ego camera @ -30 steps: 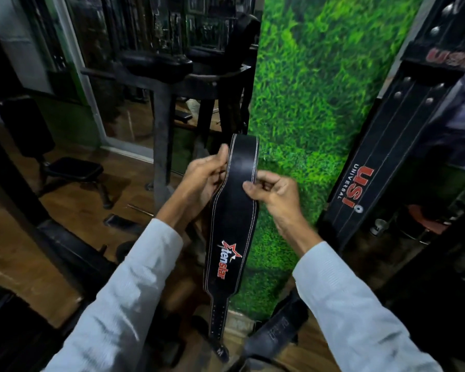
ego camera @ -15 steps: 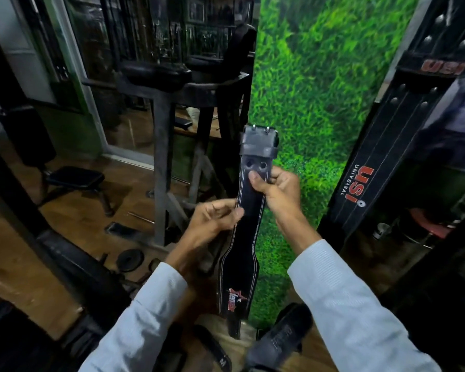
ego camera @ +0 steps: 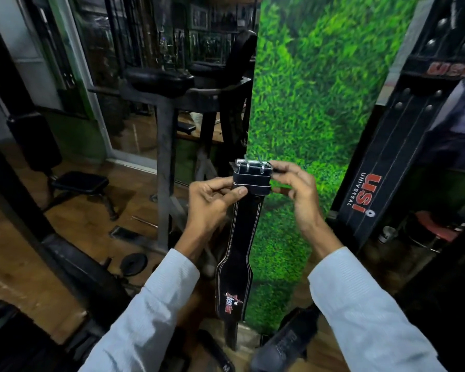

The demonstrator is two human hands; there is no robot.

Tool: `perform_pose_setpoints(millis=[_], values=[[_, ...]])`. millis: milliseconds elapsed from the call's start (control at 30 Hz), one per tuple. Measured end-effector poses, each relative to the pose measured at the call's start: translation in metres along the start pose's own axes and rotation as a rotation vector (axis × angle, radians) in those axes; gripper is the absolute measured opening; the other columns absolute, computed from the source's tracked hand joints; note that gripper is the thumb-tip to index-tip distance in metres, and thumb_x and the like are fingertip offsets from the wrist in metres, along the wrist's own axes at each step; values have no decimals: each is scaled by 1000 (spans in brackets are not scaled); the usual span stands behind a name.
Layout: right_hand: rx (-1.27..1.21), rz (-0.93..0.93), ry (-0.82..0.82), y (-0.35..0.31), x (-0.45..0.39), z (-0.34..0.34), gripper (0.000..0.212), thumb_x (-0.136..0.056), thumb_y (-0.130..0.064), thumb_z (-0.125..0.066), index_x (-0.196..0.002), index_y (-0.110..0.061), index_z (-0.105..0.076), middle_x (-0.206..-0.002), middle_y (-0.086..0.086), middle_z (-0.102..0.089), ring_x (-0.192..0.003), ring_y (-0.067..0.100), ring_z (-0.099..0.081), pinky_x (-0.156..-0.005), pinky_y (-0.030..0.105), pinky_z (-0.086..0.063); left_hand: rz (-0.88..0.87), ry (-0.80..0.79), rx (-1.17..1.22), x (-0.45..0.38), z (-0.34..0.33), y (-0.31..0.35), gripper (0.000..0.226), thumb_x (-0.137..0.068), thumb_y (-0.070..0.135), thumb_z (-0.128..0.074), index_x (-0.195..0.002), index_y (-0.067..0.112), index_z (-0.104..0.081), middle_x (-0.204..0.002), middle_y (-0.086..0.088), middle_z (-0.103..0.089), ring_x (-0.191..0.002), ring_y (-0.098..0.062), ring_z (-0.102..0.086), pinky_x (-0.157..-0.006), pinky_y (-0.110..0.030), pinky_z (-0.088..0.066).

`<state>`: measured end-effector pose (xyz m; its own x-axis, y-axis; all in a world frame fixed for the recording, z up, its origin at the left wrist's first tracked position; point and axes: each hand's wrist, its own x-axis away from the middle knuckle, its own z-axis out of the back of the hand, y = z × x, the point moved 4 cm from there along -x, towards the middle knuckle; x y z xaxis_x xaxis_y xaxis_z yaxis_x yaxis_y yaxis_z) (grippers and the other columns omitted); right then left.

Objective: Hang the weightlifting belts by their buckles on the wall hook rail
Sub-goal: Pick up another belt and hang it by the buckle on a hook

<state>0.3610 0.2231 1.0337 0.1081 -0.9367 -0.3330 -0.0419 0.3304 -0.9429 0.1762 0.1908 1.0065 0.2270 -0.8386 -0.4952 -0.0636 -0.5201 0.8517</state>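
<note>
A black weightlifting belt (ego camera: 240,237) with white stitching and a red star logo hangs straight down in front of me. Its metal buckle (ego camera: 253,165) sits at the top end. My left hand (ego camera: 212,200) pinches the belt's left edge just under the buckle loop. My right hand (ego camera: 293,183) pinches the buckle's right side between thumb and fingers. A second black belt marked USI (ego camera: 387,162) hangs on the right, its top out of frame. The hook rail is not in view.
A green artificial-grass wall panel (ego camera: 320,89) stands straight ahead. A black gym machine (ego camera: 167,146) and a small bench (ego camera: 78,183) stand on the wooden floor at left. More belts (ego camera: 287,345) lie on the floor below my arms.
My hands have worked up the belt to its buckle end. The left hand moved up beside the right, and the belt now hangs lower with the logo near the floor.
</note>
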Motion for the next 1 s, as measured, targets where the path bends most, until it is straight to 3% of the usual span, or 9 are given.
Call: perform_pose_setpoints(millis=[167,267,433,500,600,667,833,933,1000], values=[[301,-25,-93,-19,-14,-6,80,-87,-76,-54,-106,-2,-76,-116,13,-76,-115,23,-69,-112,50,-44,37,-33,21,1,-6,-7,22,-81,-5,-78,-99,7,-81,-87,-5,-78,-76,-14,-66,-68,-23,-53],[145,95,-108,-28,-6,-5,58,-103,-59,-40,-96,-21,-84,-124,-4,-76,-125,10,-64,-114,46,-40,5,-10,-15,-1,-3,-5,24,-81,-8,-77,-103,1,-78,-86,-5,-76,-74,-11,-66,-68,-20,-52],[-59,123,-109,-20,5,-5,88,-110,-53,-10,-86,-8,-81,-128,2,-74,-133,17,-59,-120,60,-29,28,9,22,-1,2,-6,23,-81,-8,-77,-101,2,-80,-87,-9,-77,-75,-16,-65,-70,-24,-54],[-188,40,-51,-23,1,-4,85,-108,-57,-13,-92,-6,-79,-127,8,-74,-132,19,-60,-120,59,-32,4,-3,2,0,0,-5,24,-80,-9,-78,-101,4,-79,-87,-5,-76,-75,-15,-64,-70,-22,-53],[197,-41,-130,-31,-14,-12,77,-103,-69,-25,-98,-18,-83,-138,0,-68,-136,12,-53,-122,50,-27,5,-23,12,0,-2,-6,25,-79,-9,-78,-102,1,-78,-86,-3,-77,-75,-12,-65,-70,-21,-54],[239,-44,-223,-32,-19,-17,68,-102,-65,-35,-98,-19,-84,-137,-1,-69,-134,8,-54,-121,42,-28,17,-20,26,1,-3,-6,25,-80,-10,-77,-100,3,-78,-81,3,-78,-70,-7,-65,-67,-20,-53],[-17,117,-215,-27,-8,-20,36,-97,-37,-64,-107,-6,-80,-126,6,-74,-128,12,-63,-112,31,-44,-15,-42,17,-4,-4,2,27,-81,-13,-74,-106,-2,-74,-70,11,-75,-62,2,-61,-61,-14,-50],[-208,-2,-134,-30,-6,-23,19,-91,-10,-73,-106,0,-77,-105,9,-79,-99,12,-73,-90,23,-55,-3,-83,21,-9,-14,1,30,-83,-14,-71,-112,-7,-70,-61,16,-68,-54,9,-54,-55,-8,-43],[-262,-85,-68,-32,-13,-20,13,-89,-7,-74,-100,-2,-78,-93,7,-79,-84,13,-73,-84,29,-57,-3,-95,26,-8,-19,-1,30,-84,-16,-69,-113,-10,-68,-60,17,-68,-53,10,-55,-55,-7,-44]])
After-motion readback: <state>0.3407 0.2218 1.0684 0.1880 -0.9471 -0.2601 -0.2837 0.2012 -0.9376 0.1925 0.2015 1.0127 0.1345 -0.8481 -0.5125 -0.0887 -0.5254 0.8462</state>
